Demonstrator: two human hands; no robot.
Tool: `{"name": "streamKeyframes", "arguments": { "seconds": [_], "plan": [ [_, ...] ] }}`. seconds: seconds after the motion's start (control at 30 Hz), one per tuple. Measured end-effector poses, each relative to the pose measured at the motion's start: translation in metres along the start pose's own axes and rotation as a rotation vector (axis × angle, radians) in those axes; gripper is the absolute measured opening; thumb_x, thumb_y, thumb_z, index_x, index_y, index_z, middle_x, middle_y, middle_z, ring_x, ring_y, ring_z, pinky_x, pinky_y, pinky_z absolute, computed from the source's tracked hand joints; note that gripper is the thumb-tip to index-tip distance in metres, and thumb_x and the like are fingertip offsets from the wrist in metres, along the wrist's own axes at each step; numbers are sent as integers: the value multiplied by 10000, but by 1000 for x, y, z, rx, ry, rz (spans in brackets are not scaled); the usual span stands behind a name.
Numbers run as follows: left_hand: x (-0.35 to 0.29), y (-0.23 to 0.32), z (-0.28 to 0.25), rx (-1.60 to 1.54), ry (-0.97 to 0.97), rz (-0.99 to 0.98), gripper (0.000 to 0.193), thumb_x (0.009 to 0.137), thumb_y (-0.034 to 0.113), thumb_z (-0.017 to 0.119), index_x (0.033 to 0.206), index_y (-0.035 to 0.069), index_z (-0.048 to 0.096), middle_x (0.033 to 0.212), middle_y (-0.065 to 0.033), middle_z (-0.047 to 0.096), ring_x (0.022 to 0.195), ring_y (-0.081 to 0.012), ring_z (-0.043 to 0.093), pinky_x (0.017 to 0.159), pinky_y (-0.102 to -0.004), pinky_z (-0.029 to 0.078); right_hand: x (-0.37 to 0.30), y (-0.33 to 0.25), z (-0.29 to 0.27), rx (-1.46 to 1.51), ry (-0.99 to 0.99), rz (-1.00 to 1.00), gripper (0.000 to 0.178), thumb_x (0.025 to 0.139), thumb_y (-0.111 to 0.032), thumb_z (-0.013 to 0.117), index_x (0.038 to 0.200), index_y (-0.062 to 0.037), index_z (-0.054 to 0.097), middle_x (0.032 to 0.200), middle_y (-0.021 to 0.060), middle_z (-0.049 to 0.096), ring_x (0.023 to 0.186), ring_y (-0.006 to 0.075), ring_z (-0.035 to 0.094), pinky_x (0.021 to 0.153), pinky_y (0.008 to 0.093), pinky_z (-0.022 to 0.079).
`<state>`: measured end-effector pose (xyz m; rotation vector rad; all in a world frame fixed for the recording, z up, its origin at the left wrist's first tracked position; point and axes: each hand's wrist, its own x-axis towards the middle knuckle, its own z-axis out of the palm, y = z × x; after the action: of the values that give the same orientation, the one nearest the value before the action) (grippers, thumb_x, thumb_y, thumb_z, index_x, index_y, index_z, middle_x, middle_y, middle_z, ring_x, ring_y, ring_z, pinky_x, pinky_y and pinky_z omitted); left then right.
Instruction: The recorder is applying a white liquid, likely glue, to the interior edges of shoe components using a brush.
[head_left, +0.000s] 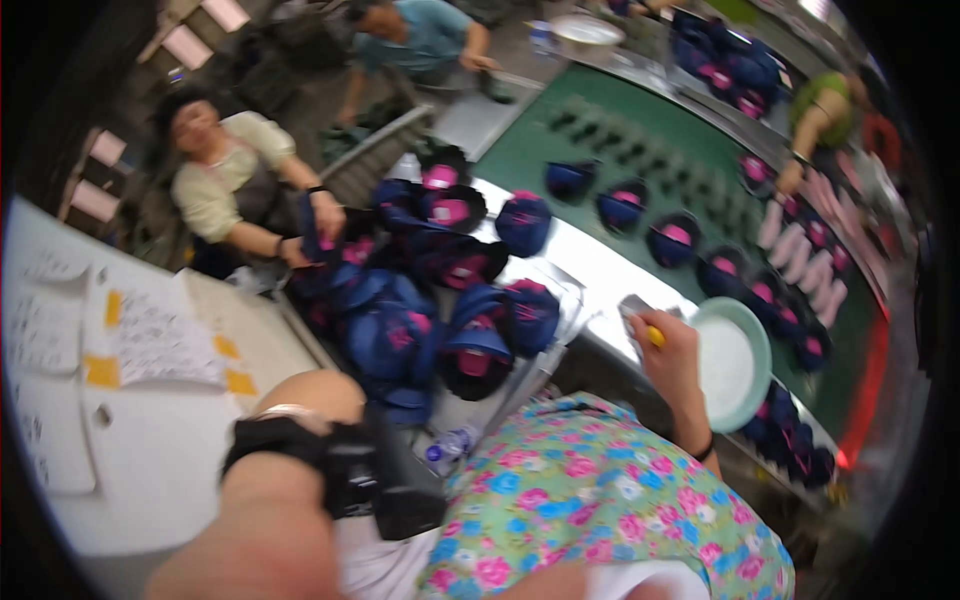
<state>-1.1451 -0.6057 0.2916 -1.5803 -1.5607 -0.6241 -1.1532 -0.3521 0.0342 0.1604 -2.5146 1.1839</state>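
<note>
The right hand (pixel 668 345) is raised at the right of the scene, its fingers curled tight around a small tool (pixel 640 315) with a yellow grip and a grey flat end poking up out of the fist. The hand sits just beside a pale green bowl (pixel 752 385), near the steel edge of the green conveyor (pixel 640 150). With the bowl that close, a careless swing of the wrist could, I judge, knock it off the ledge.

The left hand is out of view; only the left forearm (pixel 270 500) with a black strapped device (pixel 350 465) shows at the near left, so its fingers cannot be told. The heap of navy caps (pixel 430 320) lies to the left of the right fist, well apart from the tool.
</note>
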Motion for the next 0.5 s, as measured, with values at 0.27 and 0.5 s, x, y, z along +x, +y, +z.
{"name": "streamKeyframes", "arguments": {
  "seconds": [0.27, 0.5],
  "plan": [
    [-6, -1, 18, -59, -10, -11, 128, 819, 24, 685, 939, 46, 723, 910, -74, 701, 717, -153, 625, 592, -259, 490, -2, -8, -2, 31, -47, 38, 122, 897, -109, 728, 874, -2, 676, 741, 154, 649, 638, 320, 624, 591, 357, 481],
    [-16, -14, 28, -90, 1, -21, 119, 829, 20, 674, 936, 38, 723, 907, -76, 702, 726, -149, 630, 607, -262, 497, 0, -2, 2, 12, -21, 36, 122, 890, -105, 737, 865, -4, 672, 733, 163, 643, 634, 332, 618, 583, 362, 478]
  ]
}}
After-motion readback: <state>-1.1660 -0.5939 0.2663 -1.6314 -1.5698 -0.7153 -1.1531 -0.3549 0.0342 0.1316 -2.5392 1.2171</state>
